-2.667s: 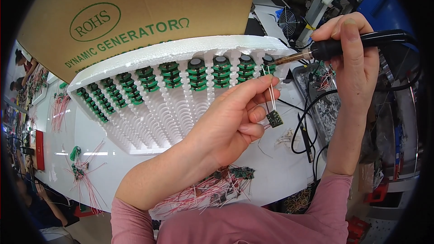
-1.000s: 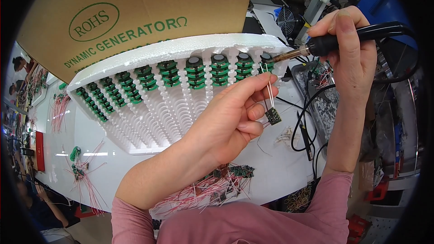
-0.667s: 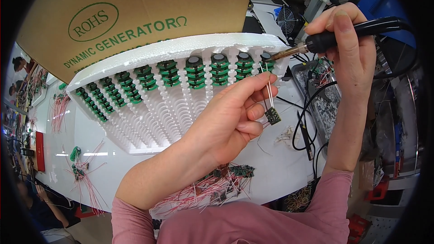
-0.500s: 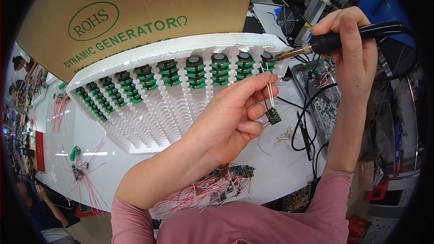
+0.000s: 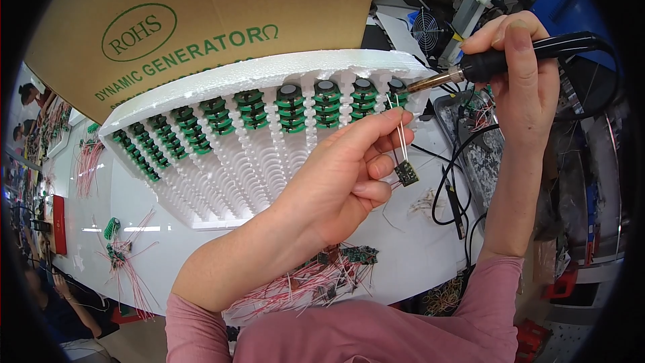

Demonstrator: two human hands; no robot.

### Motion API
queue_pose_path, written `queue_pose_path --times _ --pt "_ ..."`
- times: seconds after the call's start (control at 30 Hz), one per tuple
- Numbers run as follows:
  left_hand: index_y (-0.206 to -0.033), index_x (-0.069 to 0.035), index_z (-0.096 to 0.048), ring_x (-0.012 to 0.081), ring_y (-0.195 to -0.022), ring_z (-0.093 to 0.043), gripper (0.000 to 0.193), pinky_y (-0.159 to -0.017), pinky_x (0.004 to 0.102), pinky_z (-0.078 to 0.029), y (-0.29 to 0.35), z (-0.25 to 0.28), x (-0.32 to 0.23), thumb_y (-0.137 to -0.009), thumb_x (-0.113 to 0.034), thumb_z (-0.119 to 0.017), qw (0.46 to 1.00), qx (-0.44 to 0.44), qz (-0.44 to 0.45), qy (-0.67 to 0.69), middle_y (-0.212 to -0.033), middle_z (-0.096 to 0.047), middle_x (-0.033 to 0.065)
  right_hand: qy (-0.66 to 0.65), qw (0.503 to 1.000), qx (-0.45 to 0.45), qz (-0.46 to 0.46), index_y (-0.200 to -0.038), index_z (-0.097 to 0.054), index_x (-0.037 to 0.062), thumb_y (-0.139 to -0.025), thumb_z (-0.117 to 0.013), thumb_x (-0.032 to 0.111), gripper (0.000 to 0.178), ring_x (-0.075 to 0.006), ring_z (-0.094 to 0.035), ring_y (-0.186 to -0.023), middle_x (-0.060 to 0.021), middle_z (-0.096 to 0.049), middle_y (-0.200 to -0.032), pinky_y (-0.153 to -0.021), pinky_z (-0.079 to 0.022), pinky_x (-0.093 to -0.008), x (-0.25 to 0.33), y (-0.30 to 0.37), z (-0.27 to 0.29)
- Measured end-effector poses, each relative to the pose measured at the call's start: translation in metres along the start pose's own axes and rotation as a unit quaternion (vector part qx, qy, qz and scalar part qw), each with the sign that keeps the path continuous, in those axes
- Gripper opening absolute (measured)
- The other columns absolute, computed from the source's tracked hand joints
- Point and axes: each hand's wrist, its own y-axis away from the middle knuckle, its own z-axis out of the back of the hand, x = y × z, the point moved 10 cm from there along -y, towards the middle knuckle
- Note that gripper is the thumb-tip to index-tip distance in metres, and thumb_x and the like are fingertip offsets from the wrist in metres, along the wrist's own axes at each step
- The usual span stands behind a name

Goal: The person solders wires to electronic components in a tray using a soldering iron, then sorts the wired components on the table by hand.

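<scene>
My left hand pinches thin white wires between thumb and forefinger. From those wires hangs a small green circuit board, beside the curled fingers. In my right hand is a soldering iron, gripped by its black handle and pointing left. Its metal tip reaches the round speaker-like part at the right end of a white foam tray; whether it touches is too small to tell. The wires' upper ends stand close to that tip. Rows of similar round parts with green rims sit in the tray's slots.
Behind the tray stands a large cardboard box. A pile of circuit boards with red and white wires lies near my body; another bundle is at left. On the right are a metal tray, the iron's looping black cable and a fan.
Both hands, the iron and the hanging circuit board stay almost exactly in place. At the top edge, another person's hand and a white object have shifted slightly.
</scene>
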Motion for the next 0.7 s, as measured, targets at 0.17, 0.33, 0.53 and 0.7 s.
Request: queue_pose_path --times 0.17,0.33,0.53,0.7 --pt "-0.096 -0.007 -0.054 0.0003 -0.049 -0.031 0.017 -0.036 0.013 -0.021 0.0001 -0.0005 -0.0005 -0.083 -0.019 -0.056 1.0 0.001 -0.004 -0.002 -0.079 -0.053 -0.0038 0.037 0.999 0.013 0.004 -0.079 -0.045 0.0062 -0.092 -0.04 0.026 0.024 -0.0011 -0.042 -0.047 -0.0095 -0.059 -0.076 -0.042 -0.036 -0.0136 0.0019 0.0002 -0.0019" --pt "-0.097 -0.007 -0.054 0.0003 -0.048 -0.03 0.017 -0.036 0.0125 -0.021 0.0 -0.0012 -0.0002 -0.083 -0.018 -0.055 1.0 0.005 -0.004 0.001 -0.079 -0.053 -0.0036 0.031 0.999 -0.025 -0.028 -0.078 -0.046 0.0069 -0.091 -0.043 0.027 0.024 0.0004 -0.035 -0.043 -0.0082 -0.06 -0.074 -0.04 -0.035 -0.0134 -0.0019 0.0001 -0.0008" --pt "-0.097 -0.007 -0.054 0.0003 -0.048 -0.03 0.018 -0.036 0.0126 -0.021 0.0 -0.0018 -0.0009 -0.083 -0.018 -0.055 1.0 0.005 -0.007 0.0 -0.079 -0.053 -0.0034 0.021 0.997 -0.055 -0.052 -0.077 -0.048 0.0073 -0.089 -0.047 0.028 0.024 0.0009 -0.034 -0.042 -0.0076 -0.06 -0.073 -0.04 -0.034 -0.0131 -0.0063 0.0011 0.0032" --pt "-0.097 -0.007 -0.054 0.0004 -0.049 -0.03 0.018 -0.036 0.0128 -0.021 -0.0004 -0.0014 -0.0011 -0.083 -0.018 -0.056 1.0 0.005 -0.007 0.001 -0.078 -0.052 -0.0035 -0.015 0.997 -0.065 -0.042 -0.08 -0.054 0.0062 -0.085 -0.055 0.026 0.021 0.0002 -0.039 -0.043 -0.0047 -0.061 -0.069 -0.038 -0.034 -0.0142 -0.0068 0.0017 0.0055"
